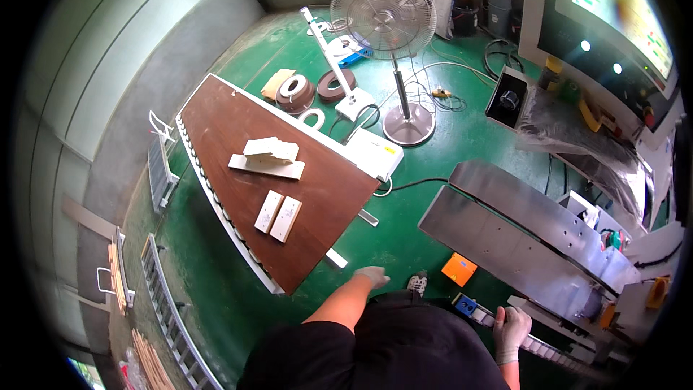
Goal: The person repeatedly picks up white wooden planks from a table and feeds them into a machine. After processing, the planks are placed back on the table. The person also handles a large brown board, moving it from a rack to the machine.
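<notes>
My left hand [373, 275], in a pale glove, hangs in front of my body with its fingers loosely stretched to the right and nothing visible in them. It is nearest to the close end of a brown-topped table [216, 123]. At the lower right, my right hand [512, 327], also gloved, is held over a roller track [548, 352]. Its thumb stands apart from the loosely bent fingers, and I see nothing held. Whether it touches the track I cannot tell. Two pale boards [286, 219] lie side by side on the tabletop, with a small stack of similar boards [268, 158] beyond them.
A metal machine bed [505, 238] stands at the right, with an orange box [459, 269] and a blue block [465, 305] beside it. Farther off are a pedestal fan [408, 126], rolls of edging [296, 95] and loose cables. A roller conveyor [177, 318] runs along the left.
</notes>
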The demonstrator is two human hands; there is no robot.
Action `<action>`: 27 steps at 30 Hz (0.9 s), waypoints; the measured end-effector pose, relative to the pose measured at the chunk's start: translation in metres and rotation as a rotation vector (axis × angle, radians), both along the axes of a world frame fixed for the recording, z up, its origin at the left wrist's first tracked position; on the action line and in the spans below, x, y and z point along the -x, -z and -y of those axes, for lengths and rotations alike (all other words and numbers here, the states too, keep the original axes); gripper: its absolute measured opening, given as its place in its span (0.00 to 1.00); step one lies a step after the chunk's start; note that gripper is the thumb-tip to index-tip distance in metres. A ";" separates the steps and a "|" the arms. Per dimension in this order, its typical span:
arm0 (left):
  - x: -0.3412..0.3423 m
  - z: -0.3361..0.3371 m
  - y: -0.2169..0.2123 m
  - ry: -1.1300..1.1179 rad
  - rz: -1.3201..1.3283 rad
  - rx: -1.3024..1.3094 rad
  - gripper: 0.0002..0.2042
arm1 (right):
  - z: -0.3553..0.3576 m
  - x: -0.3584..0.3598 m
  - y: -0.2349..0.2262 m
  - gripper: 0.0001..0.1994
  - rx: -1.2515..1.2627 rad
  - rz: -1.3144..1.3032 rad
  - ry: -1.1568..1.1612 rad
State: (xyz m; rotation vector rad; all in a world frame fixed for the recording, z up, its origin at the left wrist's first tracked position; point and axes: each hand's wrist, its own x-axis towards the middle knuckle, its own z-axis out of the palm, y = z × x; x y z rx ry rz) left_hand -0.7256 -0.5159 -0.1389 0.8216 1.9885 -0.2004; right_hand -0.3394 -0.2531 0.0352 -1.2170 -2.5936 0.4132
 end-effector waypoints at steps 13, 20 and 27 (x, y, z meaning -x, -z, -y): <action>0.072 0.073 -0.087 -0.388 0.054 -0.244 0.28 | 0.037 0.162 -0.014 0.11 0.501 -0.038 -0.272; 0.142 0.115 -0.101 -0.447 -0.333 -0.471 0.27 | 0.053 0.254 0.028 0.13 0.940 -0.072 -0.365; 0.252 0.240 -0.044 -0.683 -0.678 -0.265 0.40 | 0.115 0.432 0.016 0.16 0.860 0.087 -0.639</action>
